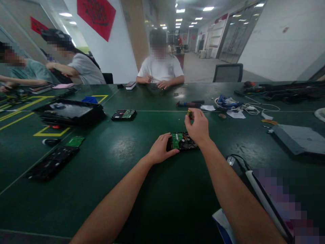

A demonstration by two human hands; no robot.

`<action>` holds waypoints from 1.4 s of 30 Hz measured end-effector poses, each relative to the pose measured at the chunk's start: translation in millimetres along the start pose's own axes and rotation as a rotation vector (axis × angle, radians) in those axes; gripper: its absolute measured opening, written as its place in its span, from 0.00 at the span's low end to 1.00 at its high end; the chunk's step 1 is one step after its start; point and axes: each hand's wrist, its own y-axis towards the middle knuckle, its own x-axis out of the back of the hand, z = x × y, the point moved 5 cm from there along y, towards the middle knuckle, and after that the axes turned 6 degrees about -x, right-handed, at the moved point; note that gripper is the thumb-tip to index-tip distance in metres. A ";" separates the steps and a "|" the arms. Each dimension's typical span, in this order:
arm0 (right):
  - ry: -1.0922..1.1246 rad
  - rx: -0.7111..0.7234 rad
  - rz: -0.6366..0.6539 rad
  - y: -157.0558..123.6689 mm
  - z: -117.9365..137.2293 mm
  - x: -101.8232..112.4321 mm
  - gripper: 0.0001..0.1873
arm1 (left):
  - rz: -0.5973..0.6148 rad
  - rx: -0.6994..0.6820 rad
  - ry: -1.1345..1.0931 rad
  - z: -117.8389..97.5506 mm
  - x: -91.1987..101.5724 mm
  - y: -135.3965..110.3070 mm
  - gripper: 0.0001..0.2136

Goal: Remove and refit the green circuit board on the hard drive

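Observation:
A hard drive (179, 141) lies flat on the green table, its green circuit board facing up. My left hand (160, 149) is closed around the drive's left end, thumb along the near edge and fingers over the far side. Above its right part, my right hand (198, 126) pinches a screwdriver (189, 114) by its yellow and black handle. The shaft is mostly hidden, and I cannot tell whether the tip touches the drive. My right hand and wrist cover the drive's right end.
Another hard drive (124, 115) lies farther left, near a black tray (68, 110). A black casing (53, 163) and a loose green board (75, 141) are at left. Cables (228, 101) and a grey metal box (299, 139) lie right. A person (160, 67) sits opposite.

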 end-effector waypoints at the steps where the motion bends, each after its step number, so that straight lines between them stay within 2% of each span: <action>1: -0.003 -0.007 -0.002 0.4 -0.7 0.5 0.15 | -0.002 -0.001 0.001 -0.1 0.0 0.1 0.36; 8: -0.032 -0.021 -0.005 0.8 3.8 5.5 0.13 | -0.008 -0.019 -0.003 -2.8 2.3 -0.9 0.36; 14: -0.015 0.007 0.049 1.7 8.4 3.2 0.19 | -0.005 -0.018 0.001 -3.9 3.6 -1.3 0.37; 20: -0.034 -0.004 0.043 1.2 8.1 4.2 0.13 | 0.005 -0.009 -0.002 -3.7 4.4 -1.6 0.37; 26: -0.011 0.006 0.043 0.8 4.2 0.1 0.17 | 0.008 -0.005 -0.003 -5.0 6.5 -1.9 0.36; 33: -0.054 -0.020 0.014 -1.9 3.8 1.1 0.13 | -0.005 -0.016 0.019 -0.8 1.0 -1.3 0.38; 38: 0.012 -0.025 0.021 -0.5 -0.7 -0.6 0.15 | -0.002 -0.016 0.016 -2.4 2.1 -1.2 0.37; 42: -0.044 -0.019 0.031 0.2 3.0 2.0 0.12 | -0.006 -0.019 0.018 -2.5 2.2 -1.2 0.37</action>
